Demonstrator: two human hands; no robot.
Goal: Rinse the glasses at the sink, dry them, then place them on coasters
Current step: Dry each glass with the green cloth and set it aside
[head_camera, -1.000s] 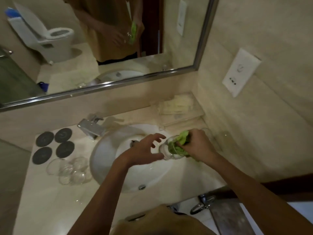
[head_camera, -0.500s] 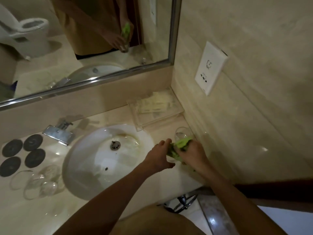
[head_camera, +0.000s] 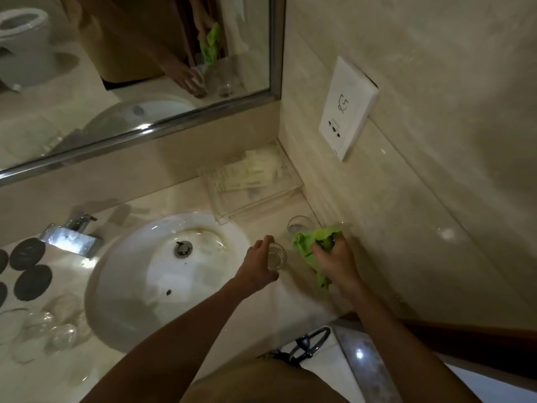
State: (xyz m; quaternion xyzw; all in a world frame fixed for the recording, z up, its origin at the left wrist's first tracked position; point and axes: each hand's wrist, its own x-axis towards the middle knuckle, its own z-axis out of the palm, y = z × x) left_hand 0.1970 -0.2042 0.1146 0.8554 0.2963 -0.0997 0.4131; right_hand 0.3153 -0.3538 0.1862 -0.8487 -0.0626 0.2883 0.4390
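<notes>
One camera only, worn on the person's head, looking steeply down and forward, close over the sink [head_camera: 162,274]. The basin sits left of centre, the mirror [head_camera: 139,68] runs above it, the side wall with its socket [head_camera: 347,107] rises to its right. No second view overlaps it.

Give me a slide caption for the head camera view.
Left hand grips a glass beside the sink; right hand holds a green cloth.
</notes>
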